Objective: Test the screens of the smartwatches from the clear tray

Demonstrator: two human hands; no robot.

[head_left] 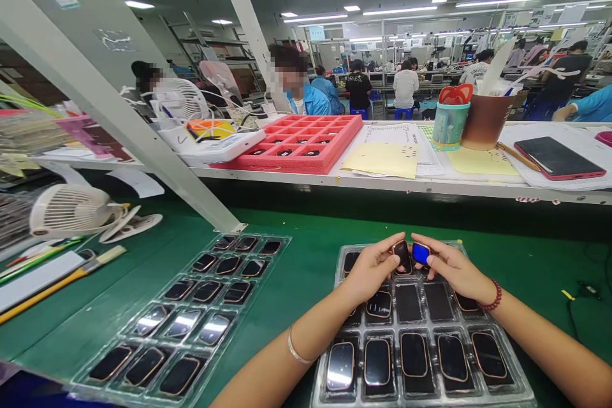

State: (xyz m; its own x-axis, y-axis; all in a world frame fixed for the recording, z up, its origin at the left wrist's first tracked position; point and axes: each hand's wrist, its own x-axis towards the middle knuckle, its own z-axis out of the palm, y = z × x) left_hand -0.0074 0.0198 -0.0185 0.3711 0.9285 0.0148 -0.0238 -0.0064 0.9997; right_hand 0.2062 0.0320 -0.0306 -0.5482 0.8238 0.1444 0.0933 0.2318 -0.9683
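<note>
My left hand (377, 262) pinches a smartwatch with a dark screen (402, 256) by its edges. Right beside it, my right hand (448, 262) grips a second smartwatch, whose screen glows blue (421, 254). Both are held just above the back of a clear plastic tray (329, 335). Rows of dark-faced watch bodies with gold rims, such as one watch in the front row (414, 355), lie in its pockets. Two pockets in the middle row hold no gold-rimmed watch. Part of the tray's back row is hidden behind my hands.
Another tray of watches (216, 335) lies left on the green bench. A white fan (71, 210) and a brush (90, 271) are farther left. On the shelf ahead stand a red foam tray (306, 134), cups (485, 121) and a phone (559, 157). Co-workers sit beyond.
</note>
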